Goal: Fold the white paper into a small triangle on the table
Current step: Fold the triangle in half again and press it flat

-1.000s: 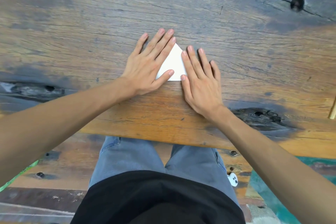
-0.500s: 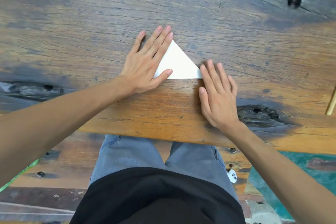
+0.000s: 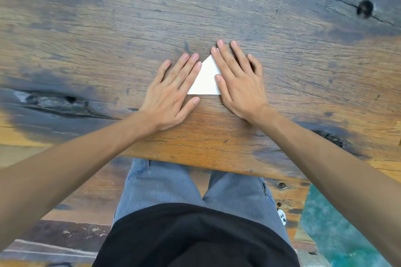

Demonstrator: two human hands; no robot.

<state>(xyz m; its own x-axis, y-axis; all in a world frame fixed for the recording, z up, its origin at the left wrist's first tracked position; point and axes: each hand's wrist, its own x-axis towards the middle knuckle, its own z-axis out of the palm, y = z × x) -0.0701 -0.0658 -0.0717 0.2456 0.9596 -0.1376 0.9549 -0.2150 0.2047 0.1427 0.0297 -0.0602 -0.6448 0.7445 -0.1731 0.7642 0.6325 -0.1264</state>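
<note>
White paper (image 3: 206, 80) lies folded as a triangle on the table (image 3: 108, 28), pressed flat between open left hand (image 3: 173, 91) and right hand (image 3: 238, 84), neither gripping; creasing step, likely one firm final press.

I see my flat left hand (image 3: 171, 93) and right hand (image 3: 238, 84) hiding both side corners of the paper (image 3: 206, 80).

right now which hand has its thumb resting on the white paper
The right hand: its thumb tip lies on the white paper. The left hand has its thumb on the bare table, below the paper's near edge.
</note>
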